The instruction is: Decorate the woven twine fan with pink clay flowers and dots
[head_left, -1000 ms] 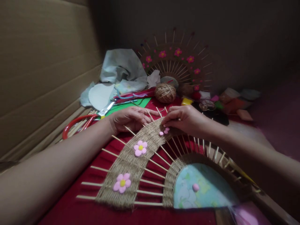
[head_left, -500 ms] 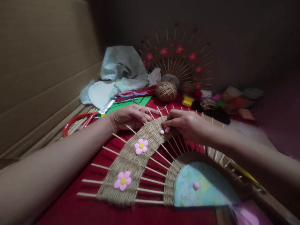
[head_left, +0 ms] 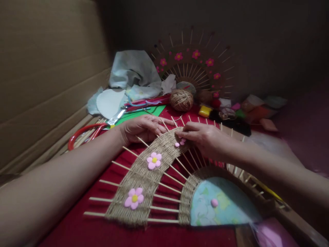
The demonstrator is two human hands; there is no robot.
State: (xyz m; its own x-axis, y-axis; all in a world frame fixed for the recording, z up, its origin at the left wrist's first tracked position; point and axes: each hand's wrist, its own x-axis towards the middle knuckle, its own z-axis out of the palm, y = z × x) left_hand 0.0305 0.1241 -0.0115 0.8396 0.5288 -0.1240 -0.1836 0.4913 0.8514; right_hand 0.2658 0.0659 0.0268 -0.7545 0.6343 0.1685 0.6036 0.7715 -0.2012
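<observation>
A half-round craft piece of wooden sticks with a woven jute band lies on the red cloth. Two pink flowers with yellow centres are stuck on the band. My left hand rests on the top of the band, fingers bent and pressing down. My right hand pinches at small pink petals laid on the band's top. A light blue half-circle with one pink petal fills the piece's middle.
Behind stand a finished stick fan with pink flowers, a ball of twine, red-handled scissors, green paper, crumpled cloth and small coloured bits at the right. A cardboard wall closes the left side.
Both hands stay at the top of the band. My right hand's fingers shift slightly over the small pink petals; the view tilts a little.
</observation>
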